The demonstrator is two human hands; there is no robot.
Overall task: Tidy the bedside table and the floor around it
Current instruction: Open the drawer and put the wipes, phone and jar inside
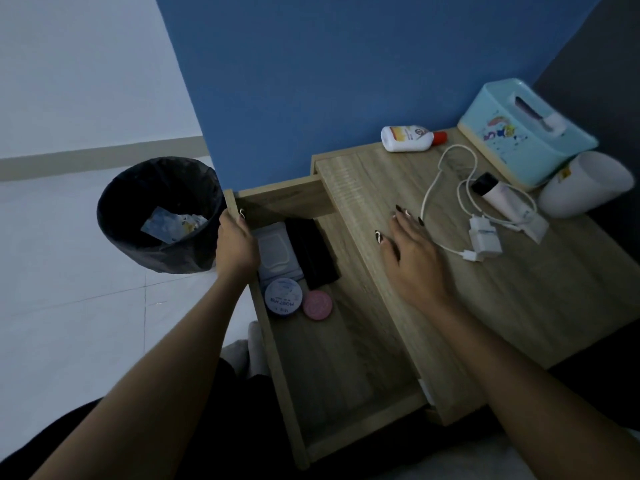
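Observation:
The wooden bedside table (519, 306) has its drawer (339, 368) pulled out to the left. My left hand (237, 244) grips the drawer's front edge near its far corner. My right hand (412, 254) hovers over the tabletop, fingers spread, holding nothing. Inside the drawer lie a wet-wipe pack (277, 251), a black case (311, 251), a round blue-white tin (283, 299) and a pink round tin (317, 305). On the tabletop sit a white charger with cable (483, 237), a white tube with a black cap (502, 199) and a white lotion bottle (410, 137).
A turquoise tissue box (526, 133) and a tipped white cup (585, 181) stand at the table's far right. A black-lined bin (159, 213) holding crumpled paper stands on the pale floor, left of the drawer. A blue wall rises behind.

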